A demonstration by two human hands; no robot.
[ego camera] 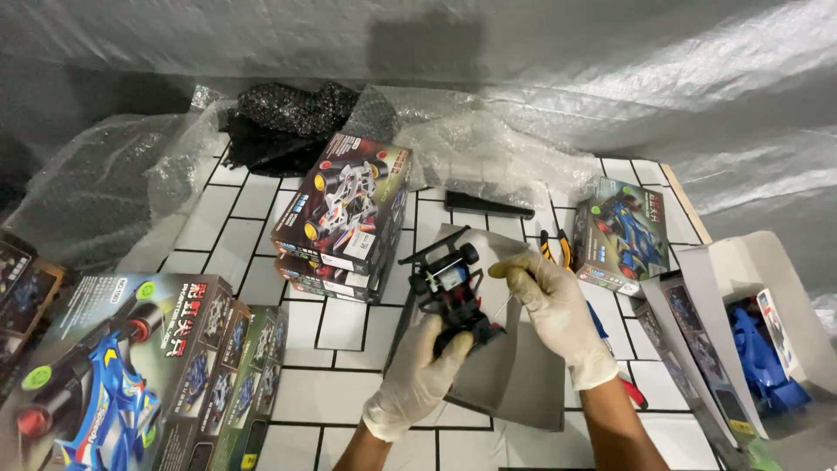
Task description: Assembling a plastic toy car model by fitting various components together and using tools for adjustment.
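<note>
My left hand [421, 373], in a pale glove, grips a small black toy car chassis [449, 292] with red parts and black wheels from below. The chassis is held above a grey sheet [514, 375] on the tiled table. My right hand [558, 310], also gloved, is beside the chassis on its right, pinching a thin pale stick whose tip points at the chassis. A motor-like silver part sits in the chassis near its far end.
A stack of toy car boxes [344, 214] stands behind the chassis. More boxes [122, 366] lie at left, one [621, 235] at right, and an open box with blue parts [758, 349] at far right. Pliers [558, 249], a black tool [484, 206] and bubble wrap [488, 148] lie behind.
</note>
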